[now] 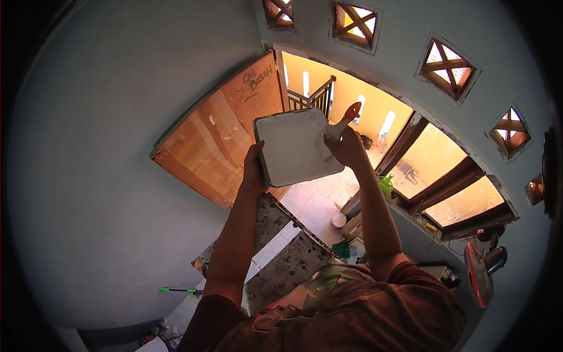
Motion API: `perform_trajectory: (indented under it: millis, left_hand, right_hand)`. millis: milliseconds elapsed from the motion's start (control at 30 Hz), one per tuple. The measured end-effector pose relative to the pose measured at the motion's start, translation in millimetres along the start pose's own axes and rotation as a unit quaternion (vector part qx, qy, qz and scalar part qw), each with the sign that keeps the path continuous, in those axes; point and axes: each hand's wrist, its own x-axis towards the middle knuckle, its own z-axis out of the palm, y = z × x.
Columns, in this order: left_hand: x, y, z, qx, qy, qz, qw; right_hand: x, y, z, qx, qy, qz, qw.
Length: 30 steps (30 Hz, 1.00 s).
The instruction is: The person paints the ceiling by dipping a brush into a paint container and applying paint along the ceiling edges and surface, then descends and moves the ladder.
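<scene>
A squarish tray [290,146] with a pale, paint-like white surface is raised in front of me. My left hand [254,164] grips its left side, thumb at the rim. My right hand [347,146] is at the tray's right side, closed on a paintbrush [352,112] with a red-tipped handle and a whitish lower part angled toward the tray. The brush's bristles are hard to make out, and I cannot tell whether my right fingers also grip the tray.
An open wooden door [217,135] leads to a yellow-walled space with a railing [309,100]. Right are windows [431,164], a green plastic item [385,183] on the sill and a fan [476,273]. A bucket [338,219] and green-handled tool [179,290] are low down.
</scene>
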Motion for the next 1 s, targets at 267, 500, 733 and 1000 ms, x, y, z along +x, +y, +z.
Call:
perform_trajectory:
  millis: [267,500,733,1000]
  left_hand:
    - [1,-3,-9,0.118,-0.058,0.004,0.991]
    - [-5,-2,-4,0.203,-0.121,-0.019,0.971]
    - [-27,21,11,0.261,0.050,0.070,0.962]
    - [-179,80,-14,0.384,0.142,0.148,0.900]
  right_hand:
    - [-24,-1,-17,0.069,0.023,0.004,0.997]
    - [-62,13,-71,0.012,0.069,-0.015,0.997]
    - [-98,1,-90,0.057,0.036,-0.031,0.997]
    - [-131,-89,-59,0.100,-0.120,-0.103,0.982]
